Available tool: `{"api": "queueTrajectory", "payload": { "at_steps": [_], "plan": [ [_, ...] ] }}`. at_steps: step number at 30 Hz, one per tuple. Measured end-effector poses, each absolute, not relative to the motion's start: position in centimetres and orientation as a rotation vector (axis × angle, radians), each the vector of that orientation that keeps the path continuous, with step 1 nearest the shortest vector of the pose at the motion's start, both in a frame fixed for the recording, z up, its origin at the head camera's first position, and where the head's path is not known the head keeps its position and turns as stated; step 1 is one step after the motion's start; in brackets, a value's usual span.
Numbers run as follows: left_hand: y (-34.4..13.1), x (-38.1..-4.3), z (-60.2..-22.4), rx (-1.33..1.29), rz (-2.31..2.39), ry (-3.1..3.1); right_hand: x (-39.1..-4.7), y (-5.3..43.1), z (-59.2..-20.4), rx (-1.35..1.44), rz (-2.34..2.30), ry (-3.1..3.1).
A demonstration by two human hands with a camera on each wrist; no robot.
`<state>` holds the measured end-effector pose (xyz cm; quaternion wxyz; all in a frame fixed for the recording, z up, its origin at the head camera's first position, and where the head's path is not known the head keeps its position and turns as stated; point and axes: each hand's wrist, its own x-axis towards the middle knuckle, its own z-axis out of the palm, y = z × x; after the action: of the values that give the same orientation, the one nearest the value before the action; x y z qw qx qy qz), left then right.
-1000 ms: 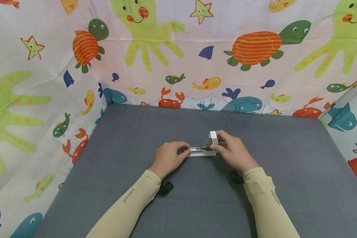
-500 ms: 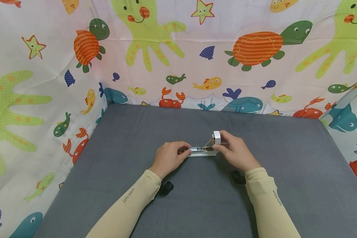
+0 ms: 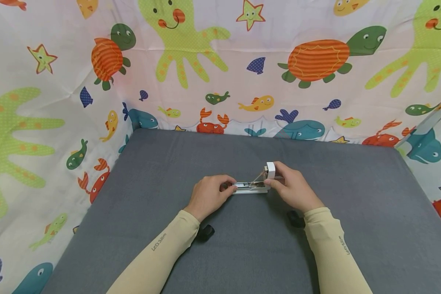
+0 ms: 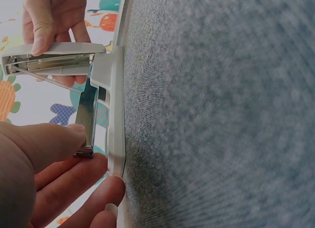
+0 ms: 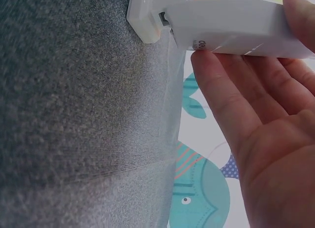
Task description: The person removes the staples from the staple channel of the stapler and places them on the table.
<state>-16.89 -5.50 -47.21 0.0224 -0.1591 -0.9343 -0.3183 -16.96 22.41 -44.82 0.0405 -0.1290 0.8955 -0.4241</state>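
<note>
A white stapler (image 3: 250, 191) lies on the grey cloth with its top cover (image 4: 74, 48) swung up to about a right angle. Between thumb and fingers, my left hand (image 3: 211, 192) pinches the front end of the metal staple magazine (image 4: 87, 112); its other fingers lie by the base (image 4: 117, 119). My right hand (image 3: 294, 188) grips the raised cover, thumb on one side and fingers on the other, as the right wrist view also shows. A thin spring rod (image 4: 54, 83) stretches from the cover to the magazine. Whether staples lie inside cannot be told.
Grey cloth (image 3: 191, 253) covers the table. A curtain (image 3: 220, 73) printed with sea animals stands behind it and along both sides. Dark wrist-worn devices (image 3: 206, 233) sit under the forearms, close to the cloth.
My right hand has tilted the stapler's cover slightly further back to the right. The left hand stays at the front end of the magazine.
</note>
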Motion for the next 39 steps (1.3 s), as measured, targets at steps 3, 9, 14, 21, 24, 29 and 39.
{"api": "queueTrajectory", "payload": {
  "at_steps": [3,9,14,21,24,29,39],
  "plan": [
    [-5.5,-16.9,-47.3,-0.491,-0.979,-2.899,-16.9,22.5,-44.8,-0.393,-1.297,2.743],
    [-5.5,-17.0,-47.3,-0.497,-0.976,-2.897,-16.9,22.6,-44.7,-0.394,-1.297,2.744],
    [-5.5,-16.9,-47.3,-0.504,-0.978,-2.897,-16.9,22.8,-44.7,-0.394,-1.304,2.733],
    [-5.5,-16.9,-47.3,-0.503,-0.979,-2.892,-17.0,23.0,-44.9,-0.413,-1.307,2.731],
    [-5.5,-16.9,-47.3,-0.505,-0.968,-2.888,-17.1,23.2,-45.0,-0.422,-1.312,2.729],
    [-5.5,-17.0,-47.4,-0.506,-0.976,-2.883,-17.1,23.3,-45.0,-0.435,-1.320,2.719],
    [-5.6,-17.1,-47.6,-0.518,-0.966,-2.884,-17.1,23.4,-45.0,-0.412,-1.314,2.723]
  ]
}}
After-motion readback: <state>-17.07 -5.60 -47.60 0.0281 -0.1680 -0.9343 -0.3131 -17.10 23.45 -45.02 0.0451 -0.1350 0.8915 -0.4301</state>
